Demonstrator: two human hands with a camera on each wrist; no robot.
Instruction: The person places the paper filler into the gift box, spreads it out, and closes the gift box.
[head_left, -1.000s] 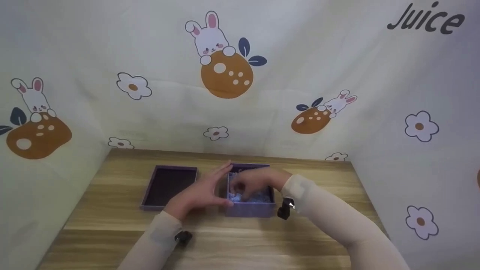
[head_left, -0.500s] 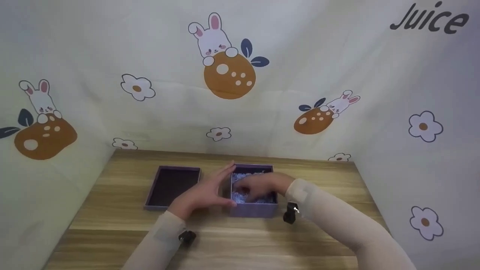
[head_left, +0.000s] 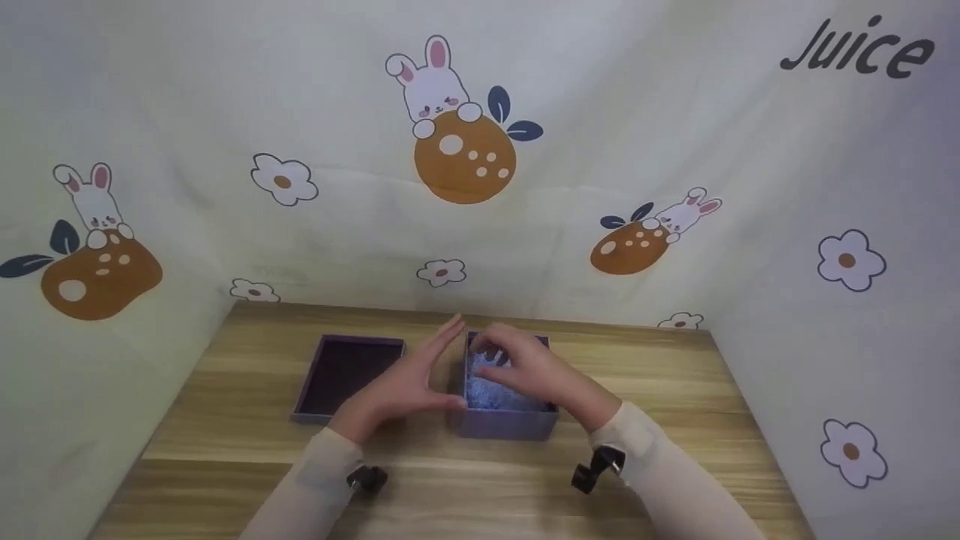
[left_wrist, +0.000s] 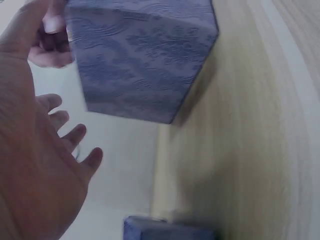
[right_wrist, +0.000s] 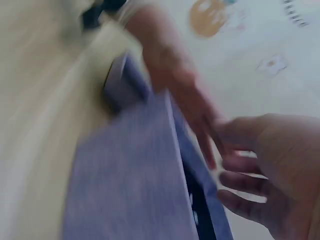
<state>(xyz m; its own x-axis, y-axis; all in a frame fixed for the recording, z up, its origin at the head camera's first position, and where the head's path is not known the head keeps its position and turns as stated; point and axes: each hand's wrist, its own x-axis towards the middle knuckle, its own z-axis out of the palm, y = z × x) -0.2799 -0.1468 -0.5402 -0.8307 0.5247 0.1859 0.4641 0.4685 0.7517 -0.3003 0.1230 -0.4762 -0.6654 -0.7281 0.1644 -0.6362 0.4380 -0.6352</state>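
Note:
A lavender patterned box [head_left: 506, 426] stands uncovered on the table, holding pale blue shredded filler [head_left: 499, 394]. My left hand [head_left: 401, 384] is spread at the box's left side, thumb near the front left corner and fingers toward the back corner. Above the filler hovers my right hand [head_left: 529, 369], fingers bent loosely with nothing visible between them. In the right wrist view that hand [right_wrist: 280, 165] is over the box's rim, and the picture is blurred. The left wrist view shows the box's embossed wall [left_wrist: 145, 65] beside my extended left fingers.
A shallow purple lid [head_left: 346, 375] lies inside-up to the left of the box, its dark interior showing. The wood-grain table [head_left: 420, 495] is bordered by a cloth backdrop [head_left: 337, 232] printed with rabbits, oranges and flowers.
My right hand has risen from down in the filler to above it, and its forearm has swung nearer. More filler shows. My left hand stays at the box's left side.

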